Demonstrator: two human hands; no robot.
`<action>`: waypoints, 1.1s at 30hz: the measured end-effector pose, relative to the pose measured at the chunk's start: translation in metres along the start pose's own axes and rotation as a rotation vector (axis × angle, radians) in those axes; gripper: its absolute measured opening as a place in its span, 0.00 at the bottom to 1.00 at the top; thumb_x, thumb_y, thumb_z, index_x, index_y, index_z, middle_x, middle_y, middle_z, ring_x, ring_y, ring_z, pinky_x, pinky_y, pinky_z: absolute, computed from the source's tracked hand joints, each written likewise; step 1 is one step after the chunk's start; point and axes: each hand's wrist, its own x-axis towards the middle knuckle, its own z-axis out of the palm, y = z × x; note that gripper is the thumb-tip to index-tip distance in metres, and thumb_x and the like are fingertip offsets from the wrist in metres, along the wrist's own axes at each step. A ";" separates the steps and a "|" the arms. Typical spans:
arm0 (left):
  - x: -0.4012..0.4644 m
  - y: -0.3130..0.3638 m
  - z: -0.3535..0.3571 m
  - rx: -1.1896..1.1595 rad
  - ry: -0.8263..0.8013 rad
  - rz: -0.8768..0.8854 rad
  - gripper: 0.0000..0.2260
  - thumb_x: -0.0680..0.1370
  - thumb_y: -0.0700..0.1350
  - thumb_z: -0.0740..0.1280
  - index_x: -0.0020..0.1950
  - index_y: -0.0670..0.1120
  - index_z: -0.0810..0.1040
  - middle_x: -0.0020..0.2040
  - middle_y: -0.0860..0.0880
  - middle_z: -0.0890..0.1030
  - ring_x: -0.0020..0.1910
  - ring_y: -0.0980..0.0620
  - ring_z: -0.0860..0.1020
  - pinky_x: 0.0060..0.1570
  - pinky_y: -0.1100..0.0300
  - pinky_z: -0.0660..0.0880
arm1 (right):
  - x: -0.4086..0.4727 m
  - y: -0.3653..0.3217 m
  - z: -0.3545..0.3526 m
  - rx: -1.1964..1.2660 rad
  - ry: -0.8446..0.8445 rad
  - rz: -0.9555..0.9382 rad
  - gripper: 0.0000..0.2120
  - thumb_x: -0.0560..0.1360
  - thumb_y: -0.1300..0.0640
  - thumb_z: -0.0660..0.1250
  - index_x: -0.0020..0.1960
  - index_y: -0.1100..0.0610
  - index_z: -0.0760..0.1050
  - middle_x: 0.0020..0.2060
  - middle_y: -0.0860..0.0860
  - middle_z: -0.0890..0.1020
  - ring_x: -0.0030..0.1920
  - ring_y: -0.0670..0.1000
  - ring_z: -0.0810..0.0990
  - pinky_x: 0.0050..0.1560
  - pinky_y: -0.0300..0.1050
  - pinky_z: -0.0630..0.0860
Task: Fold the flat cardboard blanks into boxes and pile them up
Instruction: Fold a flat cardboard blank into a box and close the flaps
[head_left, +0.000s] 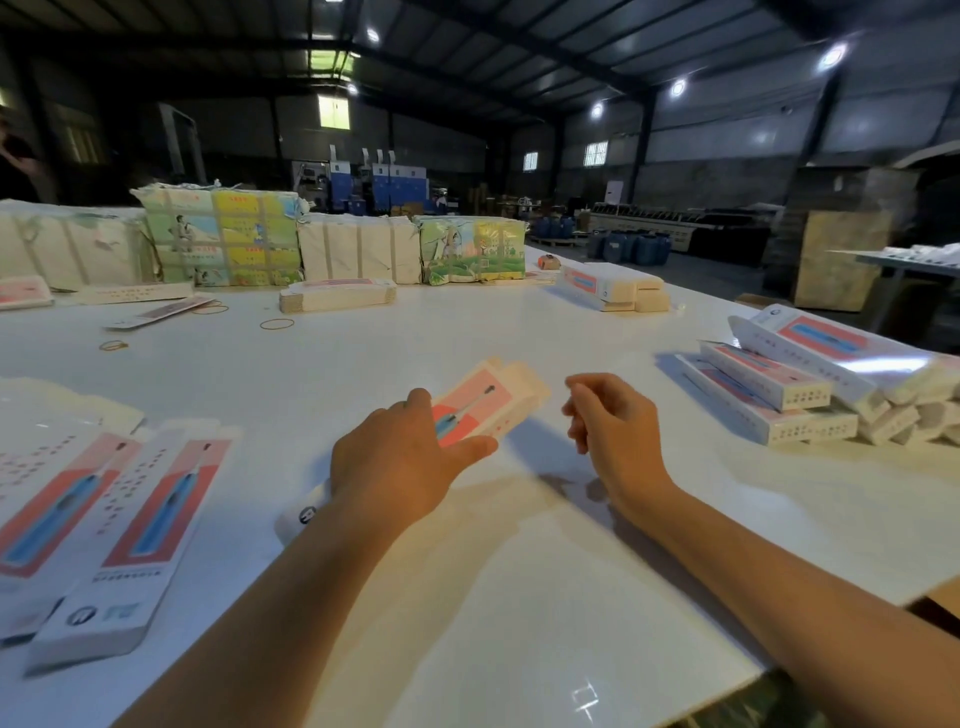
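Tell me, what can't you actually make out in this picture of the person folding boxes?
Head view, the only one:
- The carton under the left hand: its middle is hidden by the hand, so its fold state is unclear.
- The right hand: its curled fingers hide the palm.
- The flat blanks at left: cut off by the frame edge.
- Print on the folded boxes: too small to read.

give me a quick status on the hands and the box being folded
Left hand grips the toothbrush box, end flaps unfolded. Right hand loosely curled, holding nothing, beside it. Folded pile to the right, path clear.
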 end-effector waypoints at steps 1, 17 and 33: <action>-0.001 0.001 0.000 0.002 0.001 0.001 0.26 0.68 0.74 0.57 0.49 0.54 0.64 0.43 0.55 0.73 0.41 0.50 0.74 0.35 0.57 0.68 | -0.003 -0.002 0.002 -0.084 -0.031 -0.062 0.08 0.78 0.63 0.62 0.47 0.57 0.80 0.37 0.51 0.80 0.31 0.44 0.75 0.32 0.40 0.73; -0.002 0.002 0.001 0.046 0.021 -0.017 0.27 0.66 0.75 0.53 0.50 0.54 0.61 0.49 0.53 0.75 0.42 0.52 0.72 0.38 0.59 0.69 | -0.023 -0.017 0.017 -0.137 -0.210 -0.106 0.12 0.80 0.61 0.59 0.59 0.55 0.78 0.44 0.45 0.72 0.37 0.42 0.75 0.35 0.27 0.71; -0.005 0.006 0.005 0.107 0.080 0.104 0.33 0.62 0.76 0.47 0.53 0.53 0.65 0.45 0.55 0.70 0.42 0.54 0.70 0.39 0.60 0.69 | -0.024 -0.016 0.017 -0.030 -0.236 -0.114 0.19 0.79 0.62 0.62 0.69 0.55 0.70 0.44 0.52 0.75 0.38 0.48 0.76 0.36 0.30 0.74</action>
